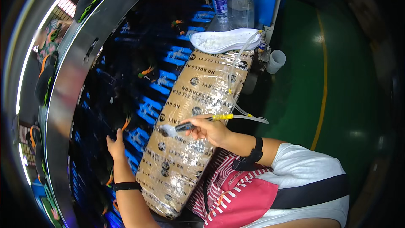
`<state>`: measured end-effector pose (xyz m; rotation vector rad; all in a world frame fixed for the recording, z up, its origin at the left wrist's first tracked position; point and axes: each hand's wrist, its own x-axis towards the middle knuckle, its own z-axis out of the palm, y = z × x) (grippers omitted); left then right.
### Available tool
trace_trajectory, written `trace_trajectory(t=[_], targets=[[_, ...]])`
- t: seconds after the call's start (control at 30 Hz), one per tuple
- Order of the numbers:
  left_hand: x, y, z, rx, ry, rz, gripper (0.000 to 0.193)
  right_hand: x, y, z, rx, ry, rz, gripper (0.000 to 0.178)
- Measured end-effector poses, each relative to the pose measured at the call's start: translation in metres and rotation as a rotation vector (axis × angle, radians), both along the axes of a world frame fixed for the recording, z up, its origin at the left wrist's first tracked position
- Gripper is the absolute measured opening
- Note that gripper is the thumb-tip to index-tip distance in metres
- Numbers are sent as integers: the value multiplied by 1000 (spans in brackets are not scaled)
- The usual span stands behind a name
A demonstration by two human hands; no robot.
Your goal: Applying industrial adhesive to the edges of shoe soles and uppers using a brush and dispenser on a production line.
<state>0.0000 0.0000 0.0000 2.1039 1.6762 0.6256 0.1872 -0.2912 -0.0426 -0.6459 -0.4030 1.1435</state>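
The right hand [209, 133] grasps a dark brush [182, 126], its pale bristles [165, 130] pointing to 9 o'clock over a film-wrapped cardboard pad [198, 86]. Farther toward 9 o'clock, the left hand [116, 145] is beside an orange loop [126, 123] — whether it grips anything, I cannot tell. Blue racks [148, 109] stand at 10 o'clock; toward 12 lie a white shoe sole [230, 41] and, beyond, two bottles [239, 6].

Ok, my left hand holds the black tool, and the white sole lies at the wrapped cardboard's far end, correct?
Not quite: the head view shows your right hand holding the black tool. The white sole does lie at the far end of the wrapped cardboard.
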Motion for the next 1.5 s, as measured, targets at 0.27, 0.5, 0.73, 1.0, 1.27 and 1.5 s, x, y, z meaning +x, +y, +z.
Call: trace_trajectory(t=[0.27, 0.5, 0.73, 1.0, 1.27, 1.5], targets=[[52, 119, -32, -108, -382, -366, 58, 29, 28, 25, -64, -169, -1, 33], [67, 150, -41, -266, -362, -313, 55, 40, 40, 16, -26, -120, -34, 33], [73, 127, -30, -338, -394, -247, 51, 54, 31, 22, -132, -107, -64, 30], [11, 70, -3, -750, -850, -100, 48, 84, 5, 20, -122, -173, -180, 31], [-23, -77, -3, -1095, -1714, -24, 44, 67, 20, 43, -30, -65, -183, 36], [-47, -163, -22, -900, -1698, 252, 45, 40, 18, 87, 47, -231, 13, 24]])
